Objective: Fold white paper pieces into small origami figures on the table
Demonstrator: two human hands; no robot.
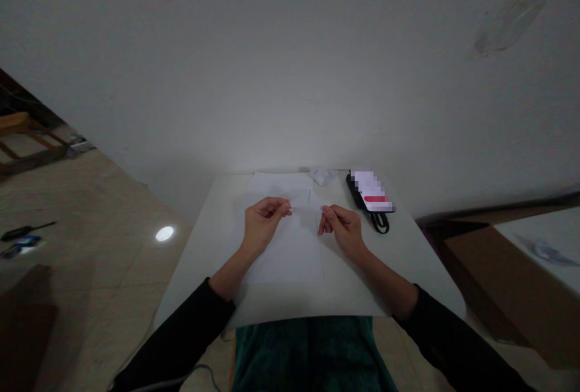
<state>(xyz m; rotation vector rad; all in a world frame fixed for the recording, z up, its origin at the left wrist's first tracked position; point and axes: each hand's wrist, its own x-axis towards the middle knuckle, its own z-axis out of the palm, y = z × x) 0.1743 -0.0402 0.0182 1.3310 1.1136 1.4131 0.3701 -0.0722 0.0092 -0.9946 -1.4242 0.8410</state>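
Note:
Between my two hands is a small piece of folded white paper (304, 200), its pointed shape hard to tell from the white behind it. My left hand (266, 218) pinches its left side between thumb and fingertips. On the other side, my right hand (343, 226) has thumb and forefinger closed on the paper's right corner. Below them, larger white sheets (285, 259) lie flat on the white table (362, 295). A crumpled or folded bit of white paper (322, 176) rests at the table's back edge.
At the back right of the table, a phone (372, 191) with a lit, blurred screen lies on a black case (356, 192) with a strap loop. A grey wall (290, 78) rises right behind the table. To the right stands a brown and white surface (521, 277).

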